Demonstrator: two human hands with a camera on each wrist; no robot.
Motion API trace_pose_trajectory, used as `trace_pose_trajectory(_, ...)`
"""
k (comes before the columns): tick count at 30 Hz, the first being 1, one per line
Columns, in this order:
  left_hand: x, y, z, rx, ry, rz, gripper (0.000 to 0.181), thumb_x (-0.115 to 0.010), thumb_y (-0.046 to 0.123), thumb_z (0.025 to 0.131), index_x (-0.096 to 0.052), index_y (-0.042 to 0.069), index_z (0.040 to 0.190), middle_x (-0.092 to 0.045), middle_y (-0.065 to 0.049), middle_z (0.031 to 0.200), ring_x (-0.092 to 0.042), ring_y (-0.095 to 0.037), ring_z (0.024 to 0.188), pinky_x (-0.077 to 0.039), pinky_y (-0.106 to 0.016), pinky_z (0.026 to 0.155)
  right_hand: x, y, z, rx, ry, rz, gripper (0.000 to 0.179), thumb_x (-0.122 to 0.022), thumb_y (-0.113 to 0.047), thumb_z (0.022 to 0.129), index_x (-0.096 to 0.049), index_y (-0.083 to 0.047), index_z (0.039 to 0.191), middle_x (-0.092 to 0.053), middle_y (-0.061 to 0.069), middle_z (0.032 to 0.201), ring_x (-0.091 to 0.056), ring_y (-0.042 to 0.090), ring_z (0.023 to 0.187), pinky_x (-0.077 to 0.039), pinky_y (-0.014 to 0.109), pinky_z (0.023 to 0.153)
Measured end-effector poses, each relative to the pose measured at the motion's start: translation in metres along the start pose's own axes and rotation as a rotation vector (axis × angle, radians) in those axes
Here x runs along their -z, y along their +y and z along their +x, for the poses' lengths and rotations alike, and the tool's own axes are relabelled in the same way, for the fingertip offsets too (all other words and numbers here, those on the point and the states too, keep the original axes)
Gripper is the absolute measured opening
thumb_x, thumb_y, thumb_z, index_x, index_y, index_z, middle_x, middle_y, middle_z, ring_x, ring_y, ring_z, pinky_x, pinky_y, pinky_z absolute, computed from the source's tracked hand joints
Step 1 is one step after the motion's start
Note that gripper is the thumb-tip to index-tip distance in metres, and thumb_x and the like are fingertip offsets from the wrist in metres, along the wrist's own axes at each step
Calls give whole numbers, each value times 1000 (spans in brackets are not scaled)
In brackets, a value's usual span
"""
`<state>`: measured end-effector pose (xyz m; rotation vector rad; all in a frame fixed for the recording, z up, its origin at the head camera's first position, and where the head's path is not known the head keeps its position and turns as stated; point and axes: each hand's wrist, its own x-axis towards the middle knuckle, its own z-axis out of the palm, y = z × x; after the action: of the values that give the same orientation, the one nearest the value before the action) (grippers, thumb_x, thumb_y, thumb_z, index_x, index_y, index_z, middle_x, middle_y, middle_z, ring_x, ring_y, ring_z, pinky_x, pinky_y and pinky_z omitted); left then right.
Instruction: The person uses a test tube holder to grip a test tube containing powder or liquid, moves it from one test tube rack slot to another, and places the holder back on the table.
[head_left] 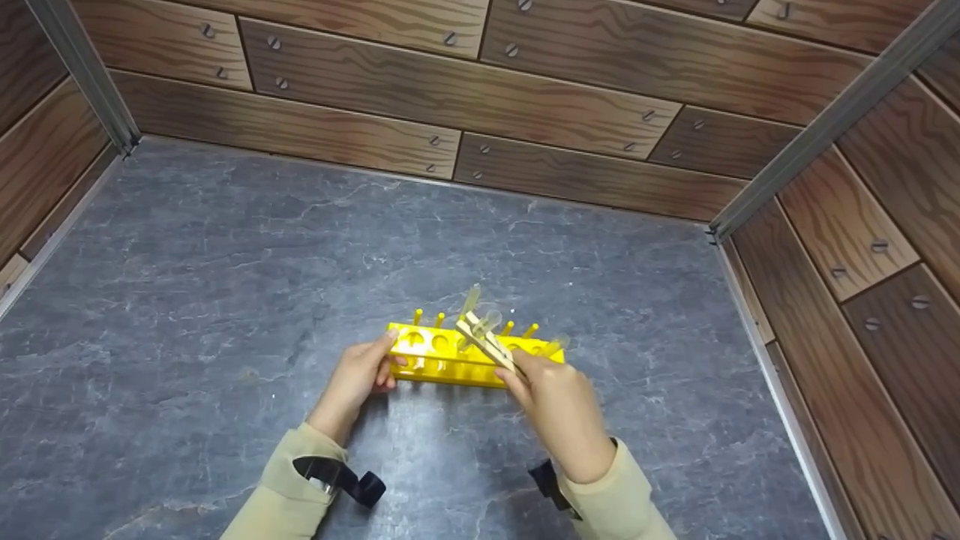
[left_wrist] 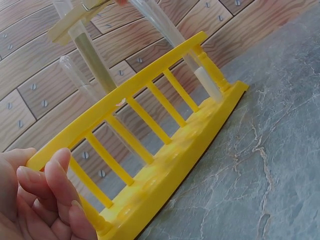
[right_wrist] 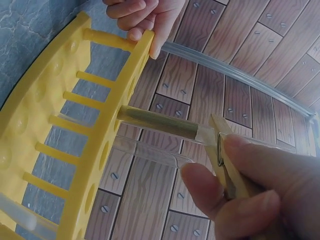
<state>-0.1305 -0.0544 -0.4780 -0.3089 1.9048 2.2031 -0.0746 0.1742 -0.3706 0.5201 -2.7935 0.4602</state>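
A yellow test tube rack (head_left: pixel 450 373) stands on the grey surface. My left hand (head_left: pixel 358 373) grips its left end, thumb and fingers around the top bar. My right hand (head_left: pixel 566 405) pinches a wooden test tube holder (head_left: pixel 489 346). The holder's jaws clasp a test tube (right_wrist: pixel 160 122) with olive-brown contents; its lower end is at a hole in the rack's top bar. Beside it a clear test tube (left_wrist: pixel 77 75) stands in the rack, seemingly without contents. Toward the right end leans another tube (left_wrist: pixel 207 84) with white contents at its bottom.
The grey marbled surface (head_left: pixel 225 300) spreads around the rack. Wood-patterned walls (head_left: pixel 450 82) enclose it at the back and both sides, with metal corner posts (head_left: pixel 817 135). Black wrist devices (head_left: pixel 367 489) sit on both sleeves.
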Motion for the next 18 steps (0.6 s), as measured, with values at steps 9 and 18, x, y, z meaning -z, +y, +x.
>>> trace_pose_trajectory(9,1,5,-3,24,-34,8,41,-50,25,98,-64,-6,74,-38,1,42,-47,-12,42,-41,-24,47,-5,3,1,-10,-10,17,24,-65,-28,87,-53,-14,72,-36,-8,54,-31,6,44,-31,19,40)
trace_pose_trajectory(18,1,1,-1,13,6,-2,42,-53,33,95,-64,0,72,-37,2,43,-46,-10,41,-39,-22,45,-10,5,2,1,-11,21,25,-65,-28,87,-53,-14,71,-38,-8,55,-32,6,45,-32,19,41)
